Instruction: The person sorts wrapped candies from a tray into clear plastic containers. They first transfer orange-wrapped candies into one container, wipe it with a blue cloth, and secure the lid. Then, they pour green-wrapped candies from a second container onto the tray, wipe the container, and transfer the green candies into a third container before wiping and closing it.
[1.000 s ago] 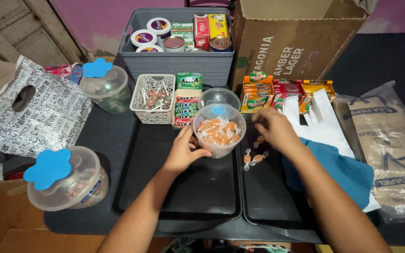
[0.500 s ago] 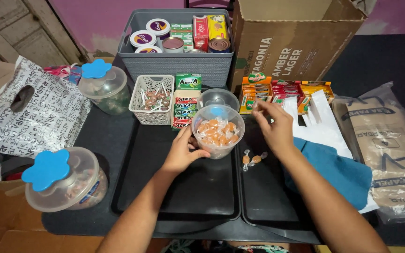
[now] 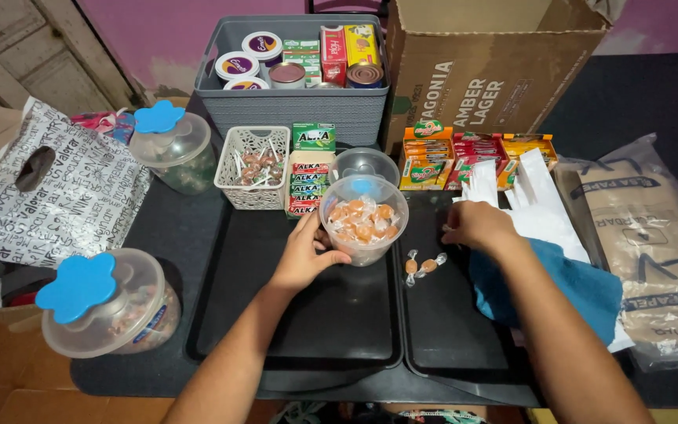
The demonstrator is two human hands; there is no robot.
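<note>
- Head view: the left hand [image 3: 301, 255] cups the clear candy jar [image 3: 363, 219] from its 8 o'clock side, fingers curled against the wall and thumb across the near side; the jar stands upright on the left black tray [image 3: 292, 330], filled with orange wrapped candies.
- The right hand [image 3: 480, 228] lies at 3 o'clock of the jar, apart from it, fingers bent and drawn together over the edge of the white paper bags [image 3: 531, 196]; whether they pinch anything cannot be told.
- Two loose wrapped candies [image 3: 421, 265] lie on the right black tray [image 3: 449, 338], at 7 o'clock of the right hand, untouched.
- A blue cloth [image 3: 566, 286] lies under the right forearm.
- At 12 o'clock of the jar sits a clear lid [image 3: 364, 163].
</note>
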